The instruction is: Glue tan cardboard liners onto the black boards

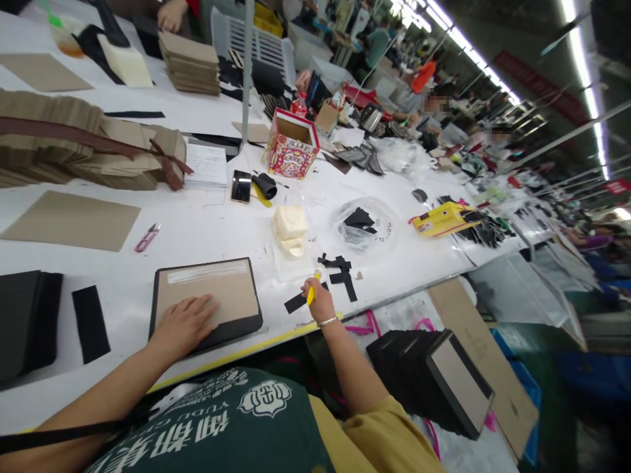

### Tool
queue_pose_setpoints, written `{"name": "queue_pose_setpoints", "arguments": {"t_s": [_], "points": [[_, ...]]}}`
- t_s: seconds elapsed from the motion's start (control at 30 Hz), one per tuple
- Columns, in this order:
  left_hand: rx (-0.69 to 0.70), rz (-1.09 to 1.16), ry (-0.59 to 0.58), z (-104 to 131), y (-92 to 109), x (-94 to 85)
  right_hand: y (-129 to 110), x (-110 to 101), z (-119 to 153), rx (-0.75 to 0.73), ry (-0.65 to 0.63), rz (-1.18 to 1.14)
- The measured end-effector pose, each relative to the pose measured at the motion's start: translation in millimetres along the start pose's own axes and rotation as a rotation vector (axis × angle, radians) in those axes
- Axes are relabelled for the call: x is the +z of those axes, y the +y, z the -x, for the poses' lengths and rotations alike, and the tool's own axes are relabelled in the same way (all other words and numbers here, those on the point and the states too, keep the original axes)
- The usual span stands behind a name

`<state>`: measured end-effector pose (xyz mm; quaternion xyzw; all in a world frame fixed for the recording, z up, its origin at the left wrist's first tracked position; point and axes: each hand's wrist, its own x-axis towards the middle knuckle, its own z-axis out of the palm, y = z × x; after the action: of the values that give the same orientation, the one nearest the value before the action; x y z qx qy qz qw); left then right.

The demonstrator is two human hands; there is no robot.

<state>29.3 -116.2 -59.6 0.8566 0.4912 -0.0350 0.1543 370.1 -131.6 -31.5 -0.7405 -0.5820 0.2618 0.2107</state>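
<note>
My left hand [185, 322] lies flat, fingers stretched out, on a tan board panel [231, 292] with black edging. A whitish wet-looking streak [207, 272] runs along the panel's far side. Closed around a yellow-handled brush [311, 292], my right hand [319, 301] is just right of the panel, above the table's front edge. Black strips [340, 266] lie close beyond that hand, one of them partly hidden by it. A cream-coloured tub [290, 226] stands on a clear sheet behind the brush. Left of the panel rests a black rectangular piece [91, 323].
Pink thread snips [147, 238], a phone [241, 186] and a red patterned box [294, 144] are on the white table. Tied tan board stacks [73, 141] fill the far left. A plastic bag with black scraps [362, 223] lies mid-table. Black-edged panels [434, 378] are stacked at lower right.
</note>
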Motion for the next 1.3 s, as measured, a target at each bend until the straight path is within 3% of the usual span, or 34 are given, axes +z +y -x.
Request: {"name": "queue_pose_setpoints", "arguments": {"t_s": [0.17,0.3,0.4,0.5,0.6,0.73,0.8,0.9,0.97,1.0,1.17,1.3], "points": [[-0.007,-0.008,0.014,0.2,1.0,3.2,40.6,71.0,32.1,-0.005,-0.054,0.478],[0.009,-0.022,0.027,-0.3,0.9,7.1,50.4,91.2,30.6,0.007,-0.088,0.574],[0.006,-0.001,0.012,-0.1,0.0,6.6,48.0,76.4,20.0,0.074,-0.066,0.464],[0.000,0.053,-0.004,-1.2,-1.9,-0.9,31.5,44.8,11.2,0.104,0.042,0.221],[0.020,0.200,0.065,-6.4,4.5,-21.3,-3.2,9.7,8.3,-0.012,0.118,-0.090],[0.100,0.621,0.138,-20.9,40.0,-61.0,-68.2,-15.4,12.9,-0.096,0.007,-0.500],[0.154,0.843,0.077,-28.9,61.6,-74.7,-96.9,-15.6,15.5,-0.120,-0.071,-0.614],[0.174,1.125,-0.211,-34.1,77.3,-77.2,-119.8,-8.1,13.1,-0.153,-0.072,-0.622],[0.089,1.278,-0.344,-29.3,69.7,-69.2,-119.9,-1.1,6.0,-0.196,0.018,-0.538],[0.020,1.350,-0.346,-24.5,60.7,-64.0,-116.4,3.1,1.3,-0.219,0.065,-0.491],[-0.459,1.671,-0.110,4.6,-4.4,-42.4,-93.0,37.6,-23.4,-0.231,0.113,-0.401],[-0.677,1.608,0.101,7.1,-38.8,-35.2,-91.8,70.8,-38.9,-0.239,0.085,-0.252]]}}
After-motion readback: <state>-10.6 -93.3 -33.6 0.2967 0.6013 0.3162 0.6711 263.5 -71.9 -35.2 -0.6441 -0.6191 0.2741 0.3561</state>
